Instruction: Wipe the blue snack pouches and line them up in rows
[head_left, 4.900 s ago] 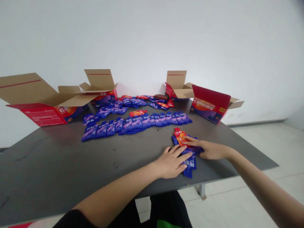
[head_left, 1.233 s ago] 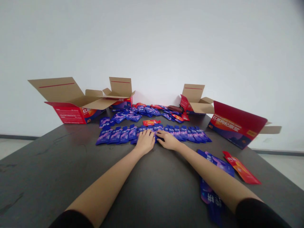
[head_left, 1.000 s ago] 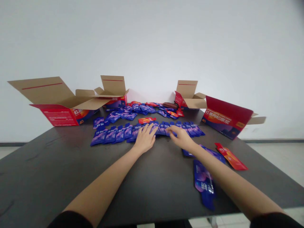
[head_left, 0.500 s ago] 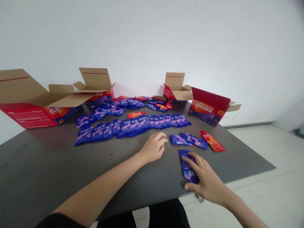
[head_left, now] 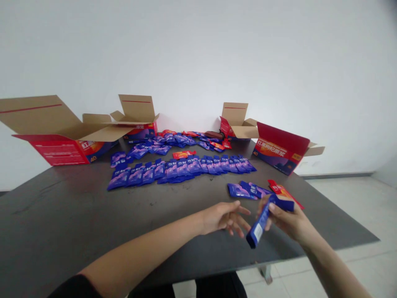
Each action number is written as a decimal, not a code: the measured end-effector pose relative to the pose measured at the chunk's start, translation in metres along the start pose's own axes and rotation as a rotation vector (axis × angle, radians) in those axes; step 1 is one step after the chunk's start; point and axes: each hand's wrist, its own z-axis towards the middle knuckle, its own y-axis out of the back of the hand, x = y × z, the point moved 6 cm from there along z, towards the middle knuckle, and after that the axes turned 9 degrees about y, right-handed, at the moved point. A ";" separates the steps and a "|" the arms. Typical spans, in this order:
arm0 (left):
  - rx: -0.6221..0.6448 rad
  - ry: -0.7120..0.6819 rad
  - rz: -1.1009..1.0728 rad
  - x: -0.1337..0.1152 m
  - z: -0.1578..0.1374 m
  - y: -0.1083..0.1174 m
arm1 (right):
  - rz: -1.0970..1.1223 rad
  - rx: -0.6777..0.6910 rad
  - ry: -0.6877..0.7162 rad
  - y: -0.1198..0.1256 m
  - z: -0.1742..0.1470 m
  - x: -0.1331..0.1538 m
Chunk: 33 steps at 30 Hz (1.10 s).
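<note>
Right fingers (head_left: 279, 212) pinch a smooth, tilted blue pouch (head_left: 262, 222) nearly edge-on.

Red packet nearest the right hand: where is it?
Head view, right side: the red packet lies on the table just beyond the right hand, right of the loose blue packets.

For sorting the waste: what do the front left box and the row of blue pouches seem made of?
Front left box: probably cardboard, printed outside, matt inside; its stiff flaps show brown. Row of blue pouches: likely glossy plastic film, perhaps foil-lined, judging by faint sheen.
</note>
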 end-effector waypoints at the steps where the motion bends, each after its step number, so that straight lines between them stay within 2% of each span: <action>1: 0.126 0.065 -0.076 0.003 0.000 -0.007 | 0.034 0.071 0.058 -0.010 0.014 0.005; 2: 0.219 0.113 -0.133 0.004 -0.002 -0.013 | 0.028 0.138 0.127 -0.021 0.028 0.010; 3: 0.252 0.134 -0.176 0.003 -0.004 -0.015 | -0.012 0.199 0.191 -0.031 0.041 0.013; 4: 0.207 0.127 -0.213 0.000 -0.006 -0.012 | -0.067 0.237 0.250 -0.039 0.054 0.016; 6: -0.090 0.065 -0.274 -0.010 -0.011 0.009 | -0.208 0.227 0.326 -0.047 0.074 0.014; 8: -0.441 -0.003 -0.287 -0.021 -0.021 0.036 | -0.385 0.064 0.384 -0.041 0.086 0.012; 9: -0.572 -0.022 -0.278 -0.026 -0.027 0.048 | -0.492 -0.049 0.422 -0.036 0.086 0.014; 11: -0.718 -0.046 -0.260 -0.035 -0.034 0.066 | -0.670 -0.206 0.521 -0.033 0.078 0.021; 13: -0.782 -0.069 -0.248 -0.044 -0.038 0.077 | -0.787 -0.145 0.594 -0.047 0.066 0.029; 15: -0.811 -0.104 -0.233 -0.051 -0.040 0.081 | -0.885 0.035 0.617 -0.069 0.058 0.032; 17: -0.803 -0.138 -0.216 -0.058 -0.039 0.078 | -1.002 0.159 0.649 -0.086 0.055 0.031; 19: -0.796 -0.176 -0.194 -0.065 -0.036 0.074 | -1.098 0.204 0.708 -0.091 0.060 0.027; 24: -0.865 -0.264 -0.064 -0.079 -0.024 0.074 | -1.216 0.179 0.844 -0.078 0.081 0.018; 29: -0.969 -0.228 0.247 -0.089 -0.008 0.094 | -1.277 0.104 0.806 -0.063 0.095 0.021; 33: -1.117 -0.170 0.630 -0.096 -0.020 0.123 | -1.231 -0.022 0.752 -0.041 0.122 0.017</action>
